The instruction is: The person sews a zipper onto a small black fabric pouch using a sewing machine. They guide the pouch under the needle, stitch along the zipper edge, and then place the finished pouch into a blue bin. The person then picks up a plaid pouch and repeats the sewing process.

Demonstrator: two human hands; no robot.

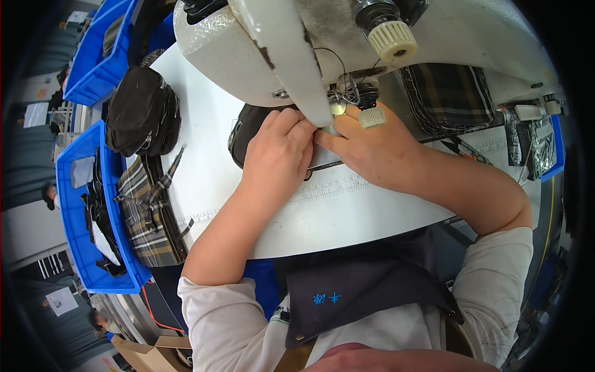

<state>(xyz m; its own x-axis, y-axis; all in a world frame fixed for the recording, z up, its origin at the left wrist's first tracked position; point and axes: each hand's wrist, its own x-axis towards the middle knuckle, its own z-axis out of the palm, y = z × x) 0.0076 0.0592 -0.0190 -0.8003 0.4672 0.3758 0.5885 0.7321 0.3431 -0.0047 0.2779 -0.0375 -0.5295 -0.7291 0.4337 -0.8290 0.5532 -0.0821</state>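
Note:
Both hands meet at the needle area of a white sewing machine (273, 46). My left hand (279, 149) has its fingers bent and pressed together on a dark fabric piece (248, 124), which shows to the left of the hand and lies on the white table. My right hand (372, 146) reaches in beside the presser foot, its fingers closed at the edge of the same fabric and its index finger pointing toward my left hand. The machine's head and my fingers hide the exact stitching spot.
A stack of dark caps or pouches (141, 111) stands at the table's left edge, above plaid fabric pieces (149, 217). Blue bins (67, 204) line the left. A plaid panel (446, 96) lies right of the needle. Packaged items (532, 142) sit at far right.

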